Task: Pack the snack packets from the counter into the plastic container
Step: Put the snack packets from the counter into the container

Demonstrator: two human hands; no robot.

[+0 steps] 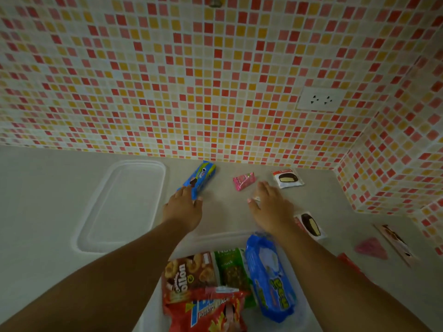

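Note:
A blue cookie packet [200, 176] lies on the grey counter near the tiled wall. My left hand [183, 207] pinches its near end between fingers and thumb. My right hand [269, 204] hovers with fingers spread, just short of a small pink packet [243, 180] and a white chocolate-pie packet [287, 179]. The clear plastic container [223, 234] stands close to me between my forearms. It holds a brown snack box [189, 276], a green nut packet [231, 271], a large blue packet [271, 279] and a red potato-snack bag [215, 312].
The container's clear lid [124, 204] lies flat on the counter at the left. To the right lie a second pie packet [310, 225], a pink packet [371, 248] and a long stick packet [395, 243]. Tiled walls close the back and right; a socket [320, 99] sits above.

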